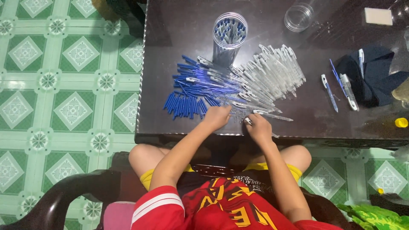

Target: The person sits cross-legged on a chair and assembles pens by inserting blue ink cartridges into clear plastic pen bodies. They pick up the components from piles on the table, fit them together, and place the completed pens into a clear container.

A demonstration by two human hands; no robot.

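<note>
Right hand (258, 127) is curled round a clear pen barrel (248, 122), fingers closed on it, near the table's near edge. Left hand (217, 116) is bent down onto the pen parts w/ fingers tucked; can't tell if it pinches anything. Both sit just behind the near edge of the dark table (179, 123). Blue refills (191, 91) fan out left-centre, clear barrels (272, 74) fan right-centre, touching in the middle. A clear jar of blue pieces (229, 32) stands far-centre; an empty clear jar (298, 17) sits far-right. Finished pens (341, 87) lie right, beside a dark cloth (375, 76). Bare tabletop shows far-left & btwn barrels and pens. Yellow cap (401, 122) lies by the right edge.
</note>
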